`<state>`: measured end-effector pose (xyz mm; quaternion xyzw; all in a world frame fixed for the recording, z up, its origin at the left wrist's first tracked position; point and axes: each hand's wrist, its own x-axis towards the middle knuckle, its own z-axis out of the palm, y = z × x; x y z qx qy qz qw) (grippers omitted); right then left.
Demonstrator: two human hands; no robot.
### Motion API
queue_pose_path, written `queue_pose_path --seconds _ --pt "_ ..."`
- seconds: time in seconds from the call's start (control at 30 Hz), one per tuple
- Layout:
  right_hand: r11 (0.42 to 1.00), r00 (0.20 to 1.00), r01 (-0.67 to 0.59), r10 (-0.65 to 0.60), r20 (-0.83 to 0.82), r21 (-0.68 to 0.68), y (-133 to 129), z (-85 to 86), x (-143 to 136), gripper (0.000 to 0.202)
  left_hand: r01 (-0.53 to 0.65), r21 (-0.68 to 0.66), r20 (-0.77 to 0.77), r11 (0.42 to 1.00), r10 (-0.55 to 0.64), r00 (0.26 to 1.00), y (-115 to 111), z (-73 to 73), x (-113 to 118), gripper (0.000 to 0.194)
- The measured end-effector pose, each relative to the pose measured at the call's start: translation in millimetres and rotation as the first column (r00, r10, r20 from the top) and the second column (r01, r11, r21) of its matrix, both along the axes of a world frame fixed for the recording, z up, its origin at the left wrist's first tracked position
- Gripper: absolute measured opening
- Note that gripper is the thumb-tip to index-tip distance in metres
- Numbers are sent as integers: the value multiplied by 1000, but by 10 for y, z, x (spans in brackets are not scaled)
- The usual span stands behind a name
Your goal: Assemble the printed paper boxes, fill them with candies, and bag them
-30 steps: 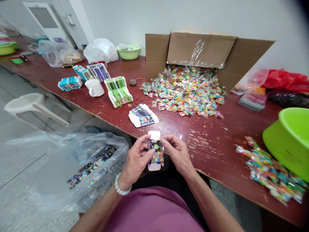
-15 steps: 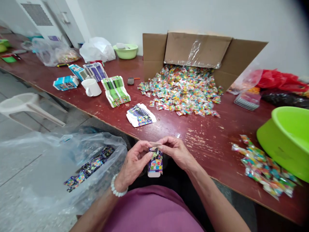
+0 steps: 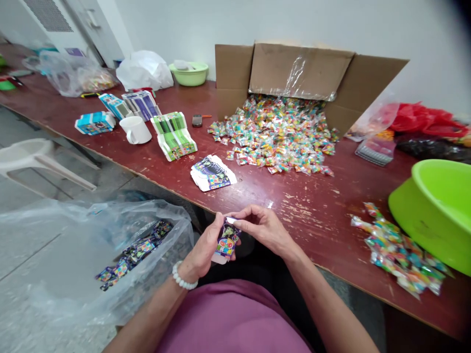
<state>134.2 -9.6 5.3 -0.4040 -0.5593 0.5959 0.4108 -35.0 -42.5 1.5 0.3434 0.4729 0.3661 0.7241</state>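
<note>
A small dark box (image 3: 227,239) with colourful fruit print is held at the table's front edge, its lower white flap sticking out. My left hand (image 3: 209,245) wraps round it from the left, fingertips showing at its right side. The fingers of my right hand (image 3: 257,223) pinch the white flap at the box's top end. Beyond my hands, flattened dark-and-white cartons (image 3: 213,174) lie on the table. A clear plastic bag (image 3: 172,215) at the lower left holds several dark printed boxes (image 3: 138,251).
Wrapped candies (image 3: 283,137) spill from a cardboard box (image 3: 301,71). Green cartons (image 3: 174,136), a white mug (image 3: 135,130) and blue cartons (image 3: 94,122) stand left. A green basin (image 3: 434,211) and loose candies (image 3: 403,250) lie right; a white stool (image 3: 40,157) stands left.
My left hand has shifted from pinching the box's top to wrapping round its side. The box has tilted and moved slightly left. The view has shifted a little.
</note>
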Motion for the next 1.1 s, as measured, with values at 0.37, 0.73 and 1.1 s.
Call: queue_pose_path --seconds 0.37,0.73,1.1 --pt "997 993 13 -22 -117 -82 20 54 -57 20 -3 104 -67 995 11 998 48 -6 -8 67" --pt "993 995 96 -98 34 62 40 -63 -97 18 11 54 -45 998 -9 999 138 -44 37 71" --pt "990 996 -84 80 44 115 -29 16 -69 14 -19 -101 39 995 23 999 209 -147 28 74"
